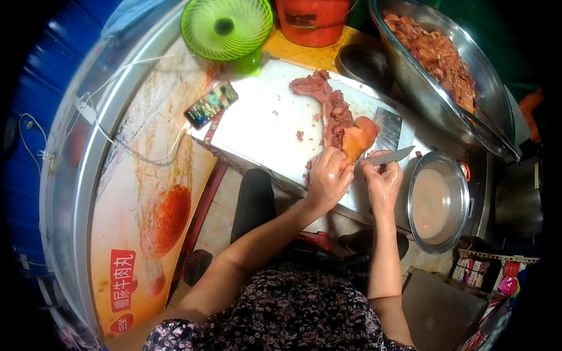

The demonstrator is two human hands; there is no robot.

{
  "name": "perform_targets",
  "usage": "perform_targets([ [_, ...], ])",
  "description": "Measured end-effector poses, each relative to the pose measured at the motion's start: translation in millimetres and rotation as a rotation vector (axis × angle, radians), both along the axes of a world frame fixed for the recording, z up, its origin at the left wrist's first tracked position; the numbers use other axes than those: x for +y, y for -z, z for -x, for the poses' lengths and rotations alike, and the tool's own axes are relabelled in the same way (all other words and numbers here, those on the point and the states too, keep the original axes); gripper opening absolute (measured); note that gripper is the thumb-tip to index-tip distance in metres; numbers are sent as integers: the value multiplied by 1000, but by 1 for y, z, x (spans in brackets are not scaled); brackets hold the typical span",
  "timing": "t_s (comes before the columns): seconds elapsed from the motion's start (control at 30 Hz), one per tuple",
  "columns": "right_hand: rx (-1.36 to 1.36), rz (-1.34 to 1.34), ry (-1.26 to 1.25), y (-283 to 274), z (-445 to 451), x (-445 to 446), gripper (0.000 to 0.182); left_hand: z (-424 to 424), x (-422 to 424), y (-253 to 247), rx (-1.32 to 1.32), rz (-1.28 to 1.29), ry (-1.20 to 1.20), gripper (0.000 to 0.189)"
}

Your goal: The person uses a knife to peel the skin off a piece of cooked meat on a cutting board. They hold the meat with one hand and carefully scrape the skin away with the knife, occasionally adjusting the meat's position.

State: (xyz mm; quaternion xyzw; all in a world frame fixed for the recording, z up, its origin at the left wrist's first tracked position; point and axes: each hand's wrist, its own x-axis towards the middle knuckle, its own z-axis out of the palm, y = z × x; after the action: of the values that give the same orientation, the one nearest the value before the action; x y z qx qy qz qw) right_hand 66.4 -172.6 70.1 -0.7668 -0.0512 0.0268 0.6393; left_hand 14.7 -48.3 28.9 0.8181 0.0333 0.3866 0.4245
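On a white cutting board (263,127) lies a long piece of reddish meat (329,103) with a tan, skin-covered part (360,137) at its near end. My left hand (330,177) grips that near end, its fingers curled over the meat. Just to the right, my right hand (383,180) holds a small knife (393,155), its pointed blade directed to the upper right. The knife's handle is mostly hidden in the fingers. Behind the knife, a cleaver's broad metal blade (386,127) rests flat on the board. Small meat scraps (300,136) are scattered over the board.
A metal bowl of cloudy liquid (431,206) stands at right. A large steel basin (472,48) of meat pieces is at upper right, beside a dark bowl (364,66) and a red bucket (312,22). A green fan (226,28) and a phone (211,105) with a cable are at left.
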Motion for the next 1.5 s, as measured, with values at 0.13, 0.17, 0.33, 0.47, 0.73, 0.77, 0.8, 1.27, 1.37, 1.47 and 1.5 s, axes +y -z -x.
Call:
perform_targets([
  [0.13,-84,259,-228,-14,8,-14,45,3,3,-6,-19,7,50,34],
  [0.17,-114,322,-288,-20,11,-14,52,4,4,-5,-10,6,63,34],
  [0.33,-351,586,-445,-17,25,-11,78,4,6,1,51,61,111,35],
  [0.47,-377,664,-443,-16,30,-12,80,6,4,3,66,59,75,35],
  [0.73,-375,582,-459,-13,32,-13,80,5,1,-4,17,40,4,40],
  [0.77,-368,572,-463,-13,32,-13,80,5,1,-4,28,61,-12,38],
  [0.8,-358,563,-464,-12,32,-13,80,4,0,-6,40,84,-25,36],
  [1.27,-308,573,-465,-14,35,-14,86,0,1,5,16,219,1,29],
  [1.37,-311,550,-483,-12,36,-15,90,-1,2,7,17,227,22,27],
  [1.47,-317,500,-489,-12,37,-17,90,-5,4,17,16,244,50,25],
  [1.5,-299,504,-503,-15,38,-17,90,-6,5,18,16,241,52,25],
])
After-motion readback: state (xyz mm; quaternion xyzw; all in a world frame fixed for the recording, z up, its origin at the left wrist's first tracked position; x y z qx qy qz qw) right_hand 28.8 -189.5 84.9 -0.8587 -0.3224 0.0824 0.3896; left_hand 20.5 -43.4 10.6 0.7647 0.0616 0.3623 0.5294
